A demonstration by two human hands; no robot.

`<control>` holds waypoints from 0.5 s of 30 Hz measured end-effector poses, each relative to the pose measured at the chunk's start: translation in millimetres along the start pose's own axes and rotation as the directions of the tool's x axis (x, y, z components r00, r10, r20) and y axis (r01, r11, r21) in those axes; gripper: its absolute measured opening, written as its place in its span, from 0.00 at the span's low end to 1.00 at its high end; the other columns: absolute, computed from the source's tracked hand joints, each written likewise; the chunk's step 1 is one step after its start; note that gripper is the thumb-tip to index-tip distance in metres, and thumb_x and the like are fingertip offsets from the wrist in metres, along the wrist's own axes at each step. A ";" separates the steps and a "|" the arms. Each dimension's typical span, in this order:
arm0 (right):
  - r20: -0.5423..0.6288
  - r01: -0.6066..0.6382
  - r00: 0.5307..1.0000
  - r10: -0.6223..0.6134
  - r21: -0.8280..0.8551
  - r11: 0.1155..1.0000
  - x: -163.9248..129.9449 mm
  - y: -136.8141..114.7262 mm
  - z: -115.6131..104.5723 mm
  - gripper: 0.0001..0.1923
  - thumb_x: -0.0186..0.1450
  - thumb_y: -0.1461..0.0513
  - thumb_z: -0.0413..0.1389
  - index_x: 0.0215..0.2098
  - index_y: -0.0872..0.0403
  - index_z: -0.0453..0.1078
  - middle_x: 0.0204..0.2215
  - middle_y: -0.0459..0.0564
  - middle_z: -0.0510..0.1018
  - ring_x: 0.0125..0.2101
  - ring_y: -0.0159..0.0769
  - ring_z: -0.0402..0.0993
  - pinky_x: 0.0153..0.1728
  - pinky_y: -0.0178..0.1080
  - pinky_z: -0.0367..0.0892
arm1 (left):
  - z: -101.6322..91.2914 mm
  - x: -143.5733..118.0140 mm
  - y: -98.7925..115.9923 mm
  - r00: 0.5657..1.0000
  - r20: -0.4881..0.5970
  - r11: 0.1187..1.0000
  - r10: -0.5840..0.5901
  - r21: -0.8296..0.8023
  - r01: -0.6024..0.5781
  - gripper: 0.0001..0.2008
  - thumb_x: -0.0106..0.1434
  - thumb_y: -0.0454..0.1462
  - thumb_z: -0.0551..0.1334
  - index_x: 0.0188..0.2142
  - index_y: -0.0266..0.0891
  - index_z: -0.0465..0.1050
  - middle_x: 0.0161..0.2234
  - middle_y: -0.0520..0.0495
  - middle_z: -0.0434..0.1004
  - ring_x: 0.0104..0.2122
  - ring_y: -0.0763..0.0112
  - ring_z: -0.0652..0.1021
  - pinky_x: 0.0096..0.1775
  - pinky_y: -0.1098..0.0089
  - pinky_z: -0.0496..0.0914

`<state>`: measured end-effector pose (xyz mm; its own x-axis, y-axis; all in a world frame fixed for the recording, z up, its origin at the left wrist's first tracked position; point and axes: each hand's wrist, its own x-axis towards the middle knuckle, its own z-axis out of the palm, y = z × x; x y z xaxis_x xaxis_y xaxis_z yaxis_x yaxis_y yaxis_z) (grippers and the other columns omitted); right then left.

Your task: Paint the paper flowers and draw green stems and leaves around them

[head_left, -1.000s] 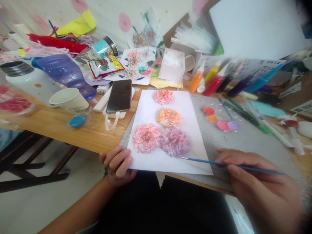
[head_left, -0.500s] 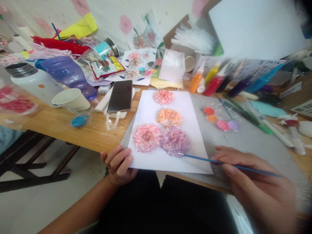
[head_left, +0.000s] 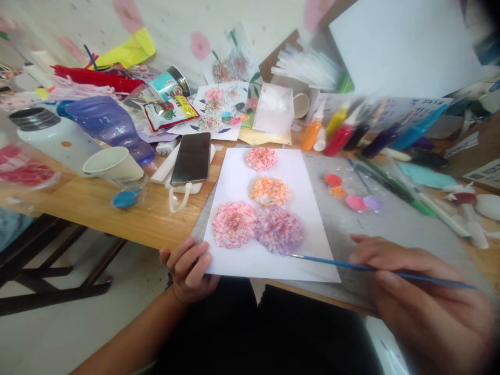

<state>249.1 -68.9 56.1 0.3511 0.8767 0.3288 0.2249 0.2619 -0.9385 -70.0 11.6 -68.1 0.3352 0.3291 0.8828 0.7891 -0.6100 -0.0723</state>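
Note:
A white sheet of paper bears several ruffled flower shapes: a red one at the top, an orange one below it, then a pink one and a purple one side by side. My left hand grips the sheet's lower left corner, fingers curled on the edge. Between the thumb and fingers of my right hand is a thin blue paintbrush. Its tip is at the lower edge of the purple flower; whether it touches the paper I cannot tell.
Dabs of red, orange, pink and purple paint lie on the grey mat. Paint bottles stand behind. A phone, a paper cup and a white bottle are to the left.
My right hand has shifted right and slightly down with the paintbrush, so the tip has slid to the purple flower's lower edge. The left hand still holds the paper's corner.

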 end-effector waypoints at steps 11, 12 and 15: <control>-0.142 0.010 0.990 -0.024 -0.092 0.996 6.8 4.8 -4.7 0.04 0.55 0.64 0.62 0.28 0.47 0.76 0.28 0.46 0.81 0.37 0.41 0.78 0.51 0.46 0.72 | 3.6 -7.6 -4.6 0.999 -0.031 1.000 -0.011 -0.008 0.011 0.16 0.54 0.38 0.66 0.38 0.47 0.60 0.38 0.49 0.73 0.45 0.59 0.74 0.58 0.47 0.56; -0.140 0.016 0.990 -0.031 -0.104 0.994 6.6 4.2 -4.3 0.04 0.55 0.64 0.62 0.29 0.47 0.76 0.29 0.46 0.81 0.37 0.40 0.78 0.51 0.45 0.72 | 4.0 -9.3 -4.6 0.999 -0.035 1.000 -0.021 -0.015 0.020 0.16 0.54 0.37 0.65 0.38 0.47 0.60 0.39 0.50 0.73 0.45 0.59 0.73 0.59 0.47 0.55; -0.115 0.033 0.992 -0.048 -0.131 0.991 6.4 4.0 -3.5 0.04 0.56 0.64 0.61 0.30 0.47 0.76 0.30 0.45 0.81 0.38 0.39 0.78 0.51 0.43 0.71 | 4.5 -14.8 -4.4 0.993 0.012 0.992 -0.113 -0.050 0.114 0.17 0.54 0.38 0.65 0.39 0.48 0.58 0.39 0.52 0.71 0.46 0.60 0.72 0.61 0.48 0.50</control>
<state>255.4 -63.7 54.8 0.4418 0.8110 0.3835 0.3534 0.2356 -0.9053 -76.1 12.6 -83.0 0.2498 0.4050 0.8795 0.7957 -0.6035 0.0519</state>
